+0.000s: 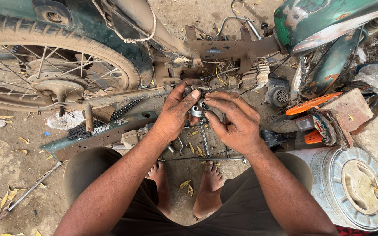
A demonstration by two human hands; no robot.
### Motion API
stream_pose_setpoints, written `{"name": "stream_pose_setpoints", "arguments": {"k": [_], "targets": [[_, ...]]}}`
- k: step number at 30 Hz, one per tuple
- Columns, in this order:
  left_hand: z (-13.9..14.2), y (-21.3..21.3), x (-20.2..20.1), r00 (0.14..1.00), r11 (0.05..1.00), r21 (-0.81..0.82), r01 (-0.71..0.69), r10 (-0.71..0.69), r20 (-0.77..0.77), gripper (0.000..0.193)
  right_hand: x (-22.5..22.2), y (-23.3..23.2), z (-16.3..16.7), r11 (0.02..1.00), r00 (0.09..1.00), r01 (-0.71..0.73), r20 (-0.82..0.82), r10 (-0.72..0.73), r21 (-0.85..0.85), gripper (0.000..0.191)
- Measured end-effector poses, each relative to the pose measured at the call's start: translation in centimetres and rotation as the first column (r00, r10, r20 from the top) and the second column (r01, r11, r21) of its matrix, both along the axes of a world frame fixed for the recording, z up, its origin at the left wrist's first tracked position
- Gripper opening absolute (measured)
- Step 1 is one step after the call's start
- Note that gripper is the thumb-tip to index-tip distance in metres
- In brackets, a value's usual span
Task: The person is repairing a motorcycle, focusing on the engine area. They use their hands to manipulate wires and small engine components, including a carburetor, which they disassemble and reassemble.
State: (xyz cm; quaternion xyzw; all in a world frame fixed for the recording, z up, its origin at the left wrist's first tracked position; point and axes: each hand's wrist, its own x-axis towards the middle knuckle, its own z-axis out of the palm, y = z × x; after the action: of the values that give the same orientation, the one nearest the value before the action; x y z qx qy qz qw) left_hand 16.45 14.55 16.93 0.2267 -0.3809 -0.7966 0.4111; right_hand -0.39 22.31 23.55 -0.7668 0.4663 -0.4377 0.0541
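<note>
I'm looking straight down at both hands meeting in front of the stripped motorcycle frame (230, 48), and they share one job: my left hand (176, 111) is curled around a small metal part (199, 107), thumb on top and fingers behind, while my right hand (237, 120) pinches the same piece from the other side with thumb and forefinger. So neither hand is free; both are closed on that part, which sits in the air between them, just below the frame's rusty crossbar and above my bare feet (208, 183). It looks like a little cylindrical fitting with a dark bore (I can't make out more, the fingers cover most of it). A spanner (204, 139) lies on the dirt floor right under the hands, a chain (106, 120) drapes over a dark green chain cover (97, 135) to the left, and the rear wheel (53, 65) fills the upper left. To the right I see a metal drum (351, 188) and an orange-handled tool (313, 103). My worry here: the fingers are grimy and look greasy, so the fitting could slip and drop into the dust and leaves below, picking up grit or rolling among the loose tools. Pinching it askew could also let any small inner piece pop out unseen.
</note>
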Motion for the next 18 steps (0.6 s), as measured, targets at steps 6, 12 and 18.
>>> {"name": "stream_pose_setpoints", "arguments": {"k": [6,12,18], "targets": [[-0.3,0.1,0.0,1.000,1.000,-0.017,-0.002,0.002,-0.014,0.040,-0.2,0.0,-0.4,1.000,1.000,-0.015,-0.016,0.014,-0.025,0.030],[-0.9,0.0,-0.3,1.000,1.000,0.005,-0.001,0.001,-0.029,0.041,-0.4,0.0,-1.0,0.998,0.999,-0.023,-0.048,0.021,-0.050,0.027],[-1.0,0.1,-0.5,0.996,0.998,0.056,-0.043,0.038,0.082,0.042,-0.9,-0.1,-1.2,0.990,0.923,-0.110,0.379,0.066,0.094,0.018]]}}
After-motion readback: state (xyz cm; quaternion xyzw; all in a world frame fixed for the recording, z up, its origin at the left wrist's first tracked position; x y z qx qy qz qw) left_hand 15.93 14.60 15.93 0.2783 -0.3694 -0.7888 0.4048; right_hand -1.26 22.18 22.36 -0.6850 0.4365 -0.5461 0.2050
